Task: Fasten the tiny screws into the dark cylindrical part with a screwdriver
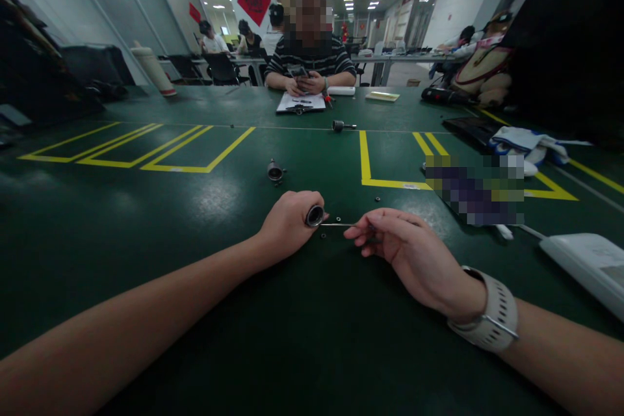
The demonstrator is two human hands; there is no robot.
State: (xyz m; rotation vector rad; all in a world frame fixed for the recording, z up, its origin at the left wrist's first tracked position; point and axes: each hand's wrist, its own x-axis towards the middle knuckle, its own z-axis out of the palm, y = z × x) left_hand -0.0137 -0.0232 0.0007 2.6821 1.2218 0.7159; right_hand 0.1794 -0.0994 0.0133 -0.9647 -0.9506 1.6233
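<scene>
My left hand (290,224) is closed around a dark metal cylinder (315,215), its round hollow end facing me. From beside that part a thin metal rod (336,225) runs to my right hand (400,244), whose fingertips pinch its other end. Whether the rod touches the cylinder I cannot tell. Near the rod lie small metal rings or nuts, one just behind it (338,219) and one in front (323,235). A third small nut (377,199) sits farther back. Beyond my left hand stands a cup-shaped metal part (275,171) with small projections.
A metal part with a shaft (343,125) lies mid-table. Across from me a person holds a phone behind a clipboard (300,103). Yellow tape lines (363,162) mark the green table (195,286). Gloves (526,143) and a white power strip (589,260) lie at right.
</scene>
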